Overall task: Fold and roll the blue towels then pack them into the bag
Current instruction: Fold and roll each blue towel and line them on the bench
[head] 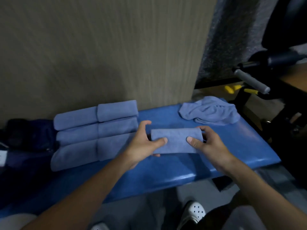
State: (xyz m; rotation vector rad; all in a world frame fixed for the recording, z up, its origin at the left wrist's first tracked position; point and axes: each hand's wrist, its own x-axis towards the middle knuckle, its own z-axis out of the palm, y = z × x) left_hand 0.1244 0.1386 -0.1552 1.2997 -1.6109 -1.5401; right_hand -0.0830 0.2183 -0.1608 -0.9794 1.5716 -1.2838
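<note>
view from a head camera looking down at a blue padded worktop [240,146] set against a pale wood-grain wall.

both hands hold one rolled blue towel [176,141] just above the middle of the worktop. the left hand [142,143] grips its left end and the right hand [209,143] grips its right end. on each hand the thumb lies flat on top of the roll and the other fingers [147,124] curl round the end and far side.

to the left, close by, lie the finished rolls [96,128], side by side in three rows. they look like six, two to a row, though the seams are soft in the dim light. far right, near the back corner, one crumpled towel [211,110] lies in a loose heap, not yet folded.

judging by this, rolling is mostly done: one roll is in hand and one towel is left to fold. packing seems not to have begun, since no towel shows inside the bag [28,135].

the bag is a dark shape at the far left edge, partly cut off. its opening and contents cannot be made out. the fingertips behind the roll are hidden. dark gym equipment at upper right is blurred.
</note>
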